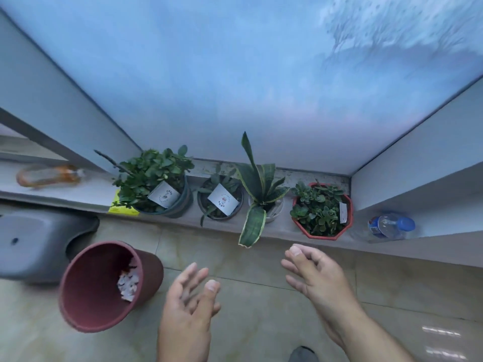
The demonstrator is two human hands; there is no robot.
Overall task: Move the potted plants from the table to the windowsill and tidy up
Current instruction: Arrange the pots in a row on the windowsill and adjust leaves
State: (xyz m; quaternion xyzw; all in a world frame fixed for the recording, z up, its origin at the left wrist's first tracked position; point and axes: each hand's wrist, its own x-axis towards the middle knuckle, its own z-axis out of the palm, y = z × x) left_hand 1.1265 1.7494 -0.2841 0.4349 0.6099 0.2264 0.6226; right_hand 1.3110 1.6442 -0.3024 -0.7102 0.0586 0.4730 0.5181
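**Four pots on sill, hands free**

Four potted plants (pixel 261 202) are sitting in a row on the windowsill (pixel 78 194). Left hand (pixel 188 304) and right hand (pixel 316 275) are hovering below, fingers spread, gripping nothing. A red bin (pixel 104 286) is standing on the tiled floor (pixel 261 257); a water bottle (pixel 389 226) is lying right of the pots.
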